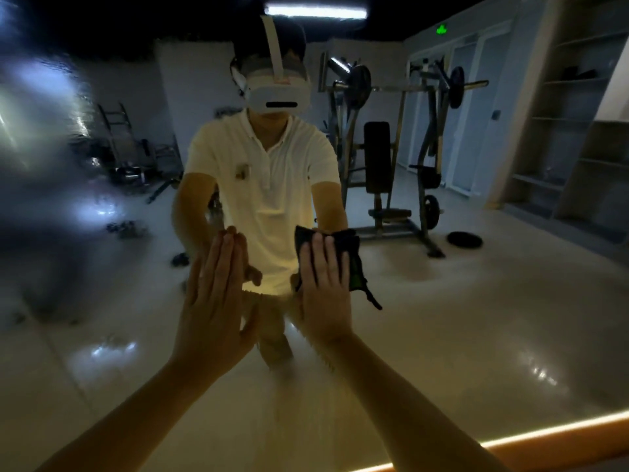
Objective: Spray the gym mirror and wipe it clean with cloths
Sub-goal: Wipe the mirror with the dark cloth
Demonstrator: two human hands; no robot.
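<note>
Head cam is basically nose-to-glass with the mirror (476, 318) here. The right hand (323, 291) has the dark cloth (354, 264) pinned flat on the glass. There's no real grip on it: fingers straight and side by side, palm doing the pressing. The cloth pokes out above the fingertips and off the hand's right side, with a frayed corner dangling lower down. The left hand (218, 294) is just left of the cloth, also flat toward the glass, fingers straight, holding nothing. No spray bottle in sight.

What the next swipe hinges on, imo: the worst haze (51, 158) sits well left of the cloth and higher up, past the left hand. So the left hand is nearer the mess, but the right one has the rag. Right of the cloth the glass looks way clearer, and the reflected weight machine (391, 158) is sharp. The cloth's long side runs up-down, so I'd guess a sideways sweep leftward covers the widest band.
</note>
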